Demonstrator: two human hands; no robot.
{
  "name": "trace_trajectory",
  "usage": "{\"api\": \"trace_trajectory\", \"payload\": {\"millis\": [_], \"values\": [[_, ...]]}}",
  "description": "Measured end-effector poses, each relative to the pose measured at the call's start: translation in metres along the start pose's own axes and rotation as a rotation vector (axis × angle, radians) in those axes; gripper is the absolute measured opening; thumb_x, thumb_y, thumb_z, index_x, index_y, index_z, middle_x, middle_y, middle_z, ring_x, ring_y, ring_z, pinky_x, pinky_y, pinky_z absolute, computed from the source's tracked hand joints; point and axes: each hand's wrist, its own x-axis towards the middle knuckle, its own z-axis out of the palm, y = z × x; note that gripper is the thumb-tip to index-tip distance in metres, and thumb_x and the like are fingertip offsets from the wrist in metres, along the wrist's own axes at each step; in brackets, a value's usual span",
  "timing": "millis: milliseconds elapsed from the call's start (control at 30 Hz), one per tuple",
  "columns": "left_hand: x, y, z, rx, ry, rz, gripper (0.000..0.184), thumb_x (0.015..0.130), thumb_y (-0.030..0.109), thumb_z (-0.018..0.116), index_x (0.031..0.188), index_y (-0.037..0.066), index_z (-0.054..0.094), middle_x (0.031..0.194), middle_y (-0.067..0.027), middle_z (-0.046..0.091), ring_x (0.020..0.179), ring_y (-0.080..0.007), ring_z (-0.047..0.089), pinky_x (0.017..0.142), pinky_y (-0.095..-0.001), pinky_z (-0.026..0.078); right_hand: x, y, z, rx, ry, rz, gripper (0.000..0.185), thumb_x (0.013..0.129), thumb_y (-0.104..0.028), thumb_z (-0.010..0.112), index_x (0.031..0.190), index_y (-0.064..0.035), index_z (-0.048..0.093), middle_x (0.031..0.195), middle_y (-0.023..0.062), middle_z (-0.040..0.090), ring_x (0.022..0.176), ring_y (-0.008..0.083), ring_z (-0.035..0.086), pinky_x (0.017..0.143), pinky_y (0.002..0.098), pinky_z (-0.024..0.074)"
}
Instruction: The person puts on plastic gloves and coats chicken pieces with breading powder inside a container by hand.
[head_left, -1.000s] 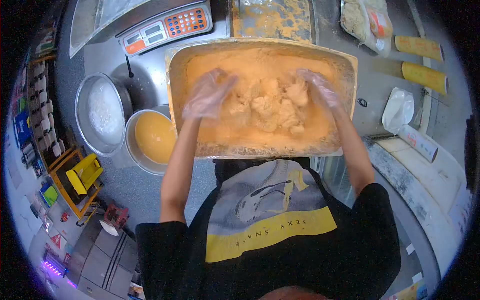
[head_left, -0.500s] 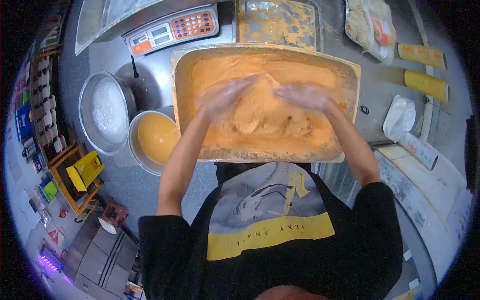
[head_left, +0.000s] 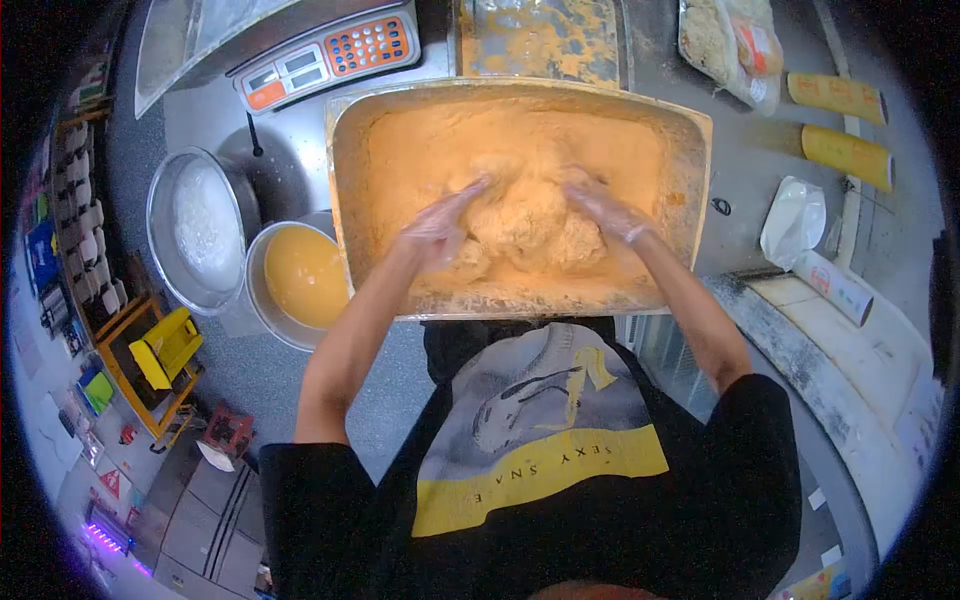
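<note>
A large rectangular tub (head_left: 690,150) holds orange powder, with lumpy food pieces (head_left: 530,225) coated in it near the middle. My left hand (head_left: 443,222), in a clear plastic glove, lies against the left side of the pile with its fingers stretched out. On the pile's right side is my right hand (head_left: 603,205), gloved too, fingers extended and partly dusted with powder. The two hands are apart, and neither is closed round a piece. Some fingertips are sunk in the powder.
Left of the tub stand a metal bowl of white powder (head_left: 207,230) and a pot of yellow liquid (head_left: 303,275). Behind are a scale (head_left: 330,62) and a powder-smeared tray (head_left: 540,40). Bags (head_left: 735,50) and yellow rolls (head_left: 845,155) lie to the right.
Both hands have come down from above the pile to its sides and lower into the powder. The heap between them looks lumpier, and the view has shifted slightly.
</note>
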Motion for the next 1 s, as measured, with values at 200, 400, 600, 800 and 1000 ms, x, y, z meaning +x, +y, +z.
{"api": "trace_trajectory", "payload": {"millis": [200, 400, 600, 800, 1000], "values": [[-0.001, 0.065, 0.024, -0.110, 0.072, 0.253, 0.062, 0.087, 0.034, 0.067, 0.139, 0.006, 0.047, 0.138, -0.0120, 0.051, 0.120, -0.0186, 0.054, 0.100, -0.0323, 0.041, -0.010, -0.090, 0.007, -0.120, -0.012, -0.335, 0.070, 0.092, -0.041, 0.060, 0.145, -0.0041, 0.033, 0.139, 0.0129, 0.050, 0.126, 0.0203, 0.049, 0.106, 0.0332, 0.0383], [-0.071, 0.123, 0.047, 0.474, 0.326, 0.403, 0.049, 0.084, 0.040, 0.070, 0.118, 0.005, 0.064, 0.097, -0.0146, 0.072, 0.099, -0.0209, 0.065, 0.088, -0.0329, 0.049, -0.027, -0.039, -0.002, 0.070, 0.007, -0.441, 0.055, 0.094, -0.017, 0.054, 0.144, -0.0029, 0.037, 0.140, 0.0116, 0.050, 0.122, 0.0165, 0.052, 0.103, 0.0295, 0.0410], [-0.030, 0.094, 0.105, 0.621, 0.013, 0.612, 0.034, 0.087, 0.034, 0.067, 0.104, 0.004, 0.068, 0.092, -0.0151, 0.070, 0.081, -0.0213, 0.066, 0.076, -0.0355, 0.051, -0.041, -0.080, 0.050, 0.417, 0.357, -0.688, 0.053, 0.094, -0.015, 0.049, 0.144, -0.0023, 0.036, 0.154, 0.0142, 0.029, 0.141, 0.0240, 0.031, 0.117, 0.0331, 0.0232], [-0.022, 0.086, 0.124, 0.517, -0.243, 0.799, 0.030, 0.089, 0.032, 0.064, 0.103, 0.006, 0.068, 0.085, -0.0129, 0.068, 0.077, -0.0217, 0.063, 0.075, -0.0375, 0.051, -0.014, -0.045, 0.033, 0.134, 0.453, -0.959, 0.057, 0.098, -0.025, 0.046, 0.149, -0.0085, 0.026, 0.157, 0.0116, 0.022, 0.144, 0.0264, 0.022, 0.117, 0.0370, 0.0198], [-0.071, 0.124, 0.057, 0.878, 0.257, -0.018, 0.051, 0.087, 0.050, 0.059, 0.106, 0.003, 0.067, 0.100, -0.0147, 0.069, 0.095, -0.0233, 0.065, 0.086, -0.0401, 0.049, 0.009, -0.022, -0.022, 0.235, 0.376, -0.654, 0.058, 0.099, -0.039, 0.041, 0.150, -0.0160, 0.027, 0.154, 0.0108, 0.030, 0.142, 0.0272, 0.027, 0.117, 0.0383, 0.0178]]}}
